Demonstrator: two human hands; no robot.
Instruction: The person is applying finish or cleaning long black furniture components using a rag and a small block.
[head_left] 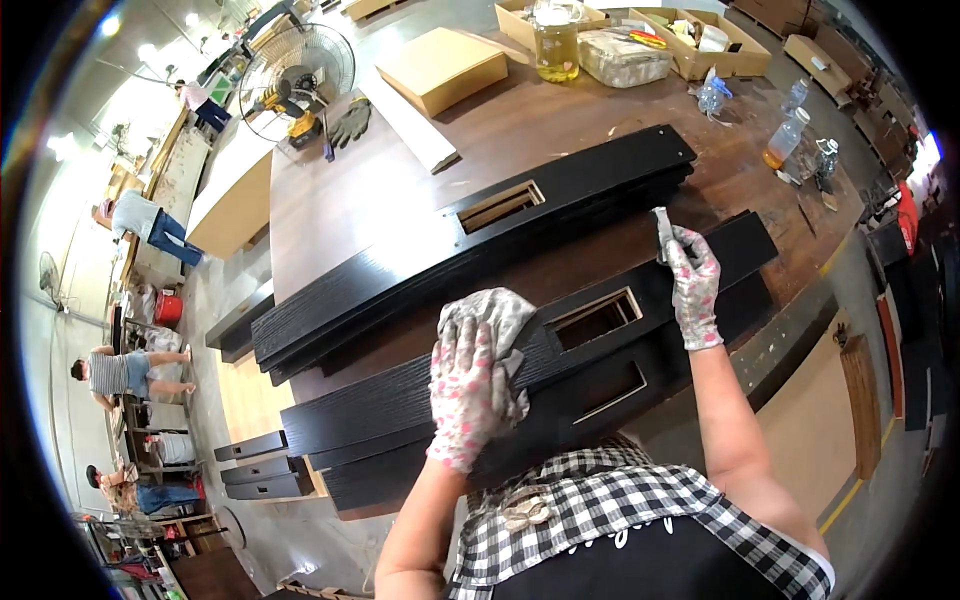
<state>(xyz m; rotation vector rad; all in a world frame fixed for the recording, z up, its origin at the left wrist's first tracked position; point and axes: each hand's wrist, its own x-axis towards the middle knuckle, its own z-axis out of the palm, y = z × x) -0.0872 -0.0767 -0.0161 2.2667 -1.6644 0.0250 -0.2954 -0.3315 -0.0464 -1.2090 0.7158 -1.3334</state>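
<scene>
My left hand point(463, 395), in a white glove with pink spots, lies flat with fingers stretched over a crumpled grey rag point(505, 315). It presses the rag onto a black wood-grain board point(360, 410) with a rectangular cutout point(597, 319). My right hand point(692, 285), gloved alike, is closed around a small flat grey-white piece point(662, 230) that sticks up past the fingers; its exact kind cannot be made out. That hand is over the right part of the same board. Farther off, another stack of black boards point(590, 180) lies alongside, its top one also cut through.
On the brown table point(330, 215) are a fan point(296, 85), a yellow drill point(300, 125), a dark glove point(351, 122) and a cardboard box point(440, 70). A jar of yellow liquid point(557, 45) and several bottles stand toward the far right. Other people work at the left.
</scene>
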